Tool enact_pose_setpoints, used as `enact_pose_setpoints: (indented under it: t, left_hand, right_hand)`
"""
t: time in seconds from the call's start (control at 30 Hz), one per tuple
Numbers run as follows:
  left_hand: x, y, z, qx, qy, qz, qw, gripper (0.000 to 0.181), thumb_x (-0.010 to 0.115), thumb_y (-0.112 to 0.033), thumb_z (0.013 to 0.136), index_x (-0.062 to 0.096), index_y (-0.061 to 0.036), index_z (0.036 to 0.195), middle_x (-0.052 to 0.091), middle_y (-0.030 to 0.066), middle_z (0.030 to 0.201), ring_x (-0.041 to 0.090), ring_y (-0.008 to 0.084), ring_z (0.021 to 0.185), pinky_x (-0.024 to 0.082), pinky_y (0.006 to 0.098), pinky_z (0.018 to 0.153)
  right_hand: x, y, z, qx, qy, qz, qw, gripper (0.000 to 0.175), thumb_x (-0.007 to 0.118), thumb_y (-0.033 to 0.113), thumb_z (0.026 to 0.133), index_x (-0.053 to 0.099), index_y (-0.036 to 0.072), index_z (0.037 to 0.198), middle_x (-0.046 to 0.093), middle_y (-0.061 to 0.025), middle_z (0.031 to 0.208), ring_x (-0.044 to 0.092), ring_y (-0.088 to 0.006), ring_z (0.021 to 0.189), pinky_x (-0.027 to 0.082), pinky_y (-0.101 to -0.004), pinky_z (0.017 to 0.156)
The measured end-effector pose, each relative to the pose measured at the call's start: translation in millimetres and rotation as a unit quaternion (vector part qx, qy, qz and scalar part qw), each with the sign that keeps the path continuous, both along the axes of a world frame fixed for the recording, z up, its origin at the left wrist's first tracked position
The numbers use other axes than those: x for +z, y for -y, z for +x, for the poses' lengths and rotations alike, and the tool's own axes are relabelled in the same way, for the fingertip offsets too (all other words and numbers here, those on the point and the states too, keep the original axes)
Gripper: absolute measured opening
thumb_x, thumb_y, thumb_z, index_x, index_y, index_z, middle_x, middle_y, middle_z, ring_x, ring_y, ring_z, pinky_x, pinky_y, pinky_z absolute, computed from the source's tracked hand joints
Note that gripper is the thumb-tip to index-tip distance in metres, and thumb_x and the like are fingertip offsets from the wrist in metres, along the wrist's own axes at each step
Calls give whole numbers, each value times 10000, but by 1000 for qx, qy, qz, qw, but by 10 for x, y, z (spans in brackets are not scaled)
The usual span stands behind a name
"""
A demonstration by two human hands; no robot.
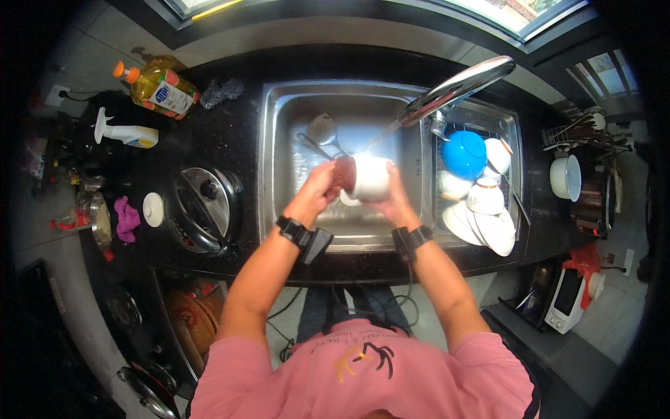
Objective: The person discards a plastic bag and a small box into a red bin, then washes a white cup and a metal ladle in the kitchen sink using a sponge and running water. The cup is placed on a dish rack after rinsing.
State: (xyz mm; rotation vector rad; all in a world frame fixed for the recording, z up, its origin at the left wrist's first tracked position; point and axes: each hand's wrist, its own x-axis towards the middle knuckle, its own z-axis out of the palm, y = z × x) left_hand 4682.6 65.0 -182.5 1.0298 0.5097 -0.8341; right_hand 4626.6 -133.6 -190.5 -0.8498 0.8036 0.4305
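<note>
Over the left basin of a stainless steel sink (293, 220), my right hand (393, 196) grips a white bowl (372, 178) turned on its side. My left hand (318, 183) presses a reddish-brown cloth or scouring pad (344, 174) to the bowl's left end. A thin stream of water (384, 135) runs from the chrome faucet (455, 91) just above the bowl. Behind my hands, a ladle (322, 129) and another metal utensil (313, 145) lie on the basin floor. A small white thing (348, 198) shows below the bowl, mostly hidden.
On the right basin's rack, a blue bowl (464, 154), several white bowls (486, 196) and plates (494, 230) are piled. Left of the sink stand a rice cooker (204, 207), a spray bottle (128, 134), a yellow soap bottle (165, 91) and a steel-wool scourer (222, 93).
</note>
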Motion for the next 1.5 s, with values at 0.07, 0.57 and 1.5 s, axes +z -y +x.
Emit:
enact_pose_setpoints:
  t: [0.07, 0.57, 1.5]
  left_hand:
    - [61, -139, 28, -25, 78, -3, 997, 250, 548, -222, 996, 667, -26, 1097, 713, 83, 947, 687, 133, 786, 528, 256, 601]
    - [-130, 353, -34, -98, 359, 306, 876, 383, 404, -309, 1013, 537, 25, 1146, 575, 190, 875, 583, 315, 726, 486, 417, 635]
    - [-182, 348, -567, 126, 177, 50, 975, 697, 688, -336, 930, 273, -43, 1408, 565, 49, 841, 537, 110, 557, 532, 282, 454]
  right_hand:
    - [-61, 158, 7, 36, 37, -98, 994, 822, 589, 616, 850, 336, 176, 1497, 527, -137, 1330, 555, -349, 1192, 488, -591, 929]
    - [88, -29, 56, 256, 334, -509, 751, 742, 804, 357, 710, 539, 114, 1360, 567, -153, 1287, 529, -330, 1219, 437, -412, 1036]
    - [-274, -250, 196, -136, 90, 98, 982, 487, 504, 348, 1033, 456, 5, 1375, 557, -132, 1322, 554, -251, 1205, 461, -397, 1033]
